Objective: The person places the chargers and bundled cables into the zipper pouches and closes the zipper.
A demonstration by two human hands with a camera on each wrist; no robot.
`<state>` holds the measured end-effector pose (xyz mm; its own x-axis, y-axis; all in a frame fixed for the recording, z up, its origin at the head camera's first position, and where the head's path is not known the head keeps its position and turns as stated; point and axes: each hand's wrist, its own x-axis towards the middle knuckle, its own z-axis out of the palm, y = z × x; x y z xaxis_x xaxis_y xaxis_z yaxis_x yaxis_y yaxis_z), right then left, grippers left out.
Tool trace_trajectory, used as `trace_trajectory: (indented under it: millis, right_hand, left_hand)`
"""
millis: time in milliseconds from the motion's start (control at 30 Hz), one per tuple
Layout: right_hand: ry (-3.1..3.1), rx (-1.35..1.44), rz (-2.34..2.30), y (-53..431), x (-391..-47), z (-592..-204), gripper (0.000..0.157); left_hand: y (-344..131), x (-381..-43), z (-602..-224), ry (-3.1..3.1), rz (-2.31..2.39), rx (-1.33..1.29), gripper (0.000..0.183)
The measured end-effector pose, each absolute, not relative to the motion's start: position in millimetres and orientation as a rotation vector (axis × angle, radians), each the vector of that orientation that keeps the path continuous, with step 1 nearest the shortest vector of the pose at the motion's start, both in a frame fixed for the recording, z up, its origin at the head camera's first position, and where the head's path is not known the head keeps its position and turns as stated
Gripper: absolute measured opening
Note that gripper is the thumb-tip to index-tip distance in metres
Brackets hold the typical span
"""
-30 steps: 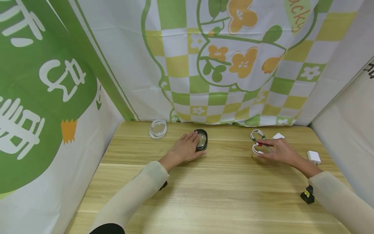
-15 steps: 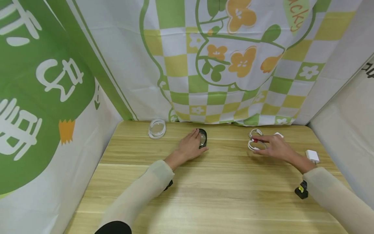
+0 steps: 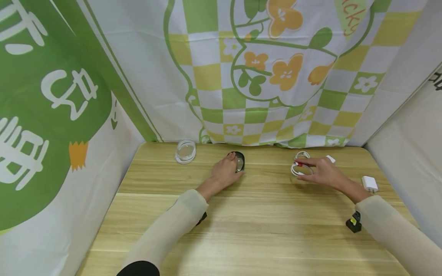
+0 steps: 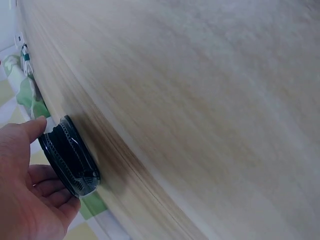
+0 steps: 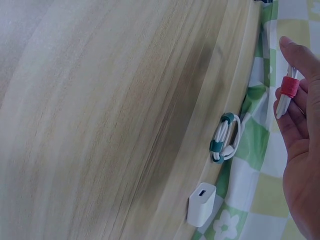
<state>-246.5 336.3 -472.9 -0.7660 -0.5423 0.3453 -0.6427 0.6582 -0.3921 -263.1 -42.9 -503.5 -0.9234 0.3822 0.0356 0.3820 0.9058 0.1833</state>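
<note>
Cables (image 4: 70,157) (image 5: 289,87) near table edge (image 3: 269,149), hands (image 3: 224,170) (image 3: 326,172) apart

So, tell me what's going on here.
The person has both hands busy: the left hand grips a black coil, and the right hand holds a white cable bundled with a red tie. A second white cable, with green ties, a clear-and-white coil and two white charger plugs lie untouched on the wooden table.

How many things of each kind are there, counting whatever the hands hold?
Coiled cables: 2 (red-banded white cable, green-tied white cable)
Boxy chargers: 2 (white plastic charger with metal prongs, partly hidden white charger)
Ring-shaped items: 2 (glossy black ring, clear-and-white ring)
Total: 6
</note>
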Motion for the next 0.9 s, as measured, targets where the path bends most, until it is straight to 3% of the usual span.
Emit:
trace_trajectory:
  millis: [900]
  right_hand:
    - [-2.609,1.044,0.703,322,-253,-474,0.059]
  left_hand:
    - [-51,-260,-509,2.806,1.091,0.518,0.056]
